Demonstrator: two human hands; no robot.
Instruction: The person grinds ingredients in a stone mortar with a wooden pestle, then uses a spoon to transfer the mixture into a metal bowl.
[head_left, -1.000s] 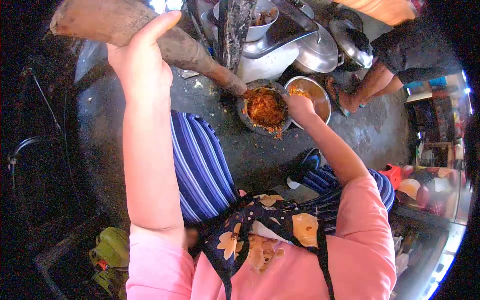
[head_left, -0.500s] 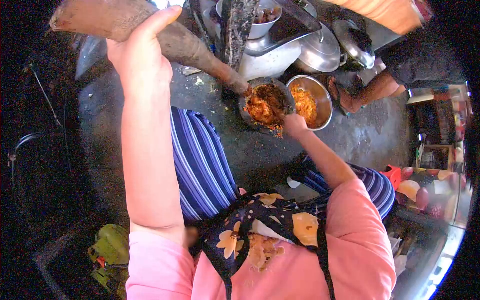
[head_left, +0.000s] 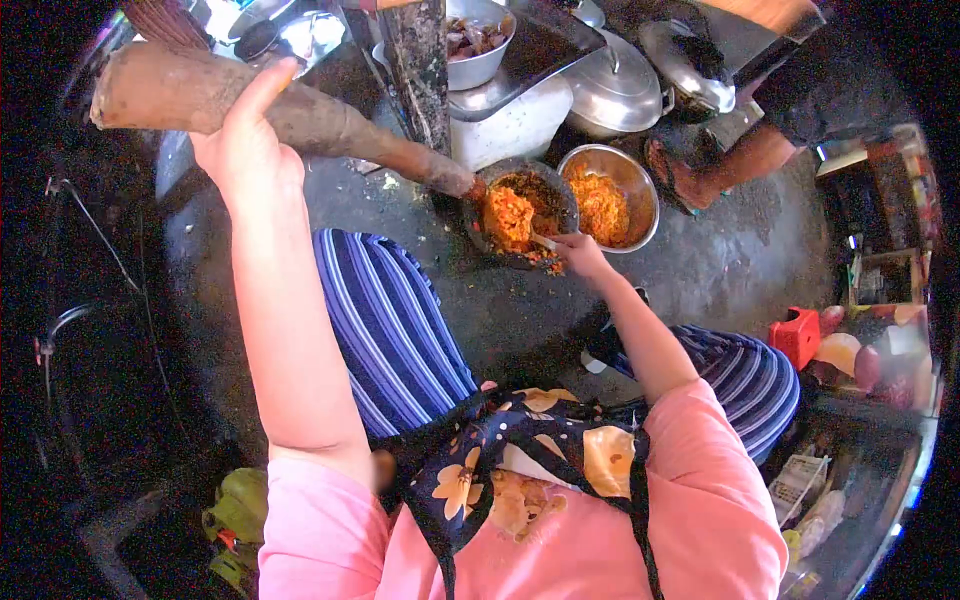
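My left hand [head_left: 245, 135] is wrapped round a long thick wooden pestle [head_left: 345, 125], raised at the upper left. The pestle's lower end, stained orange, rests at the left rim of a dark mortar [head_left: 487, 243]. Inside the mortar lies an orange-red shredded mash [head_left: 510, 215]. My right hand [head_left: 580, 255] is closed round the handle of a spoon [head_left: 543, 241], whose head is in the mash and hidden by it. Against the mortar's right side stands a metal bowl [head_left: 648, 195] with more orange shreds [head_left: 598, 203].
A lidded pot [head_left: 615, 90] and another metal lid [head_left: 680, 60] stand behind the bowls. A white bowl [head_left: 480, 68] of dark pieces sits beside a wooden post [head_left: 420, 80]. Another person's foot [head_left: 690, 180] is at the right. Farther right is a red stool [head_left: 795, 338].
The mash is now heaped up at the mortar's left side, and the spoon handle shows. The pestle's top sits slightly lower. The whole view has shifted a little.
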